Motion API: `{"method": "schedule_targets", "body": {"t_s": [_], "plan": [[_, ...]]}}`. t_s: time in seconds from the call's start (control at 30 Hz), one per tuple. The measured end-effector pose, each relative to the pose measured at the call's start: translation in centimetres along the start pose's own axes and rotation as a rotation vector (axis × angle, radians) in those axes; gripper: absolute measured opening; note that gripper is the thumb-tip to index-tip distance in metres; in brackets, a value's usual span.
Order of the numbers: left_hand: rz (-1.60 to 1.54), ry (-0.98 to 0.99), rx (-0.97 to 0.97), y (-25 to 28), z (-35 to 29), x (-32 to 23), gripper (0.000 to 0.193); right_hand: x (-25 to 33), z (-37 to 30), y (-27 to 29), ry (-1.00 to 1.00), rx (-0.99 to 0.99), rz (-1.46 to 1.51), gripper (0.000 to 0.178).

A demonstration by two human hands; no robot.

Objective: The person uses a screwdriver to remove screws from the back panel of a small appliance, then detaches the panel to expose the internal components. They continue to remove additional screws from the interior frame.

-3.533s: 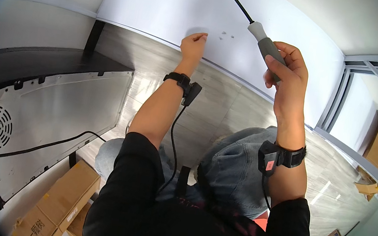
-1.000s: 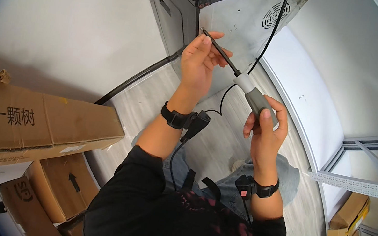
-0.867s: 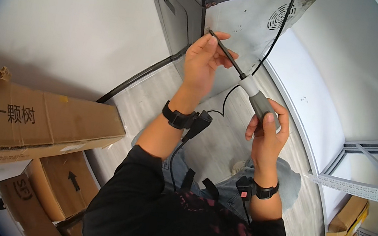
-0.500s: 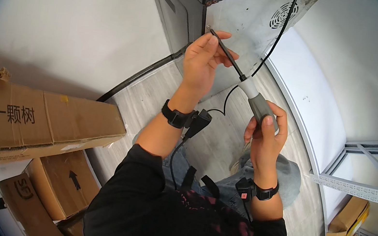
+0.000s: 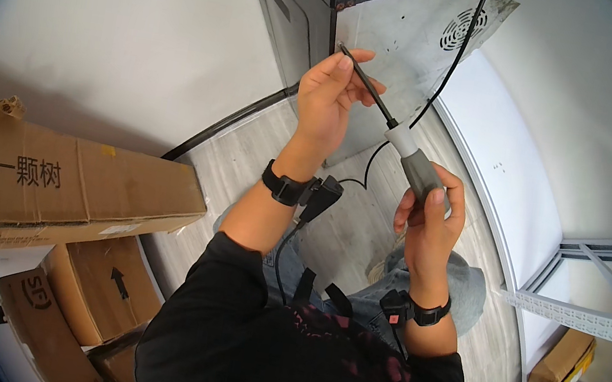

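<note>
A grey screwdriver with a thick handle [image 5: 421, 175], a lighter grey collar and a long dark shaft [image 5: 374, 94] slants up to the left. My right hand [image 5: 431, 225] is closed around the lower end of its handle. Near the tip, my left hand [image 5: 327, 99] pinches the shaft between thumb and fingers, with the other fingers loosely curled. The tip meets, or lies very close to, the left edge of a pale metal panel [image 5: 405, 32] at the bottom of a dark cabinet [image 5: 294, 7]. Whether a screw sits under the tip is too small to tell.
A black cable [image 5: 450, 74] hangs down across the panel's right side. Cardboard boxes [image 5: 77, 184] are stacked at the left. To the right, a white metal rack [image 5: 580, 315] stands by more cardboard [image 5: 562, 360]. Black straps with small devices [image 5: 321, 197] are on both wrists.
The view has shifted slightly. Both hands keep the same hold on the screwdriver, and its tip stays at the panel's left edge.
</note>
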State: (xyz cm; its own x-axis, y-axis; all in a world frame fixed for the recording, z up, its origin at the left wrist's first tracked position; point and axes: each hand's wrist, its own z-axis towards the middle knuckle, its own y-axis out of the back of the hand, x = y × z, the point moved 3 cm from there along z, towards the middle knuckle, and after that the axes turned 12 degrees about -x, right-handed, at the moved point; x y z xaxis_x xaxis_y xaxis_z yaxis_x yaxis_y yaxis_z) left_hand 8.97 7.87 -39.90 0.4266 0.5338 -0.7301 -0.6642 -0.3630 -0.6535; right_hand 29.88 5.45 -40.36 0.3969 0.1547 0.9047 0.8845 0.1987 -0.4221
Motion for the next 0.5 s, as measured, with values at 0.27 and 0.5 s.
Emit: {"method": "schedule_targets", "body": {"t_s": [0.27, 0.5], "plan": [[-0.013, 0.031, -0.021, -0.3, -0.5, -0.5, 0.033, 1.0, 0.0, 0.2, 0.292, 0.006, -0.313, 0.036], [0.075, 0.094, -0.007, -0.9, -0.5, -0.8, 0.036, 1.2, -0.2, -0.6, 0.537, 0.006, -0.334, 0.044]]}}
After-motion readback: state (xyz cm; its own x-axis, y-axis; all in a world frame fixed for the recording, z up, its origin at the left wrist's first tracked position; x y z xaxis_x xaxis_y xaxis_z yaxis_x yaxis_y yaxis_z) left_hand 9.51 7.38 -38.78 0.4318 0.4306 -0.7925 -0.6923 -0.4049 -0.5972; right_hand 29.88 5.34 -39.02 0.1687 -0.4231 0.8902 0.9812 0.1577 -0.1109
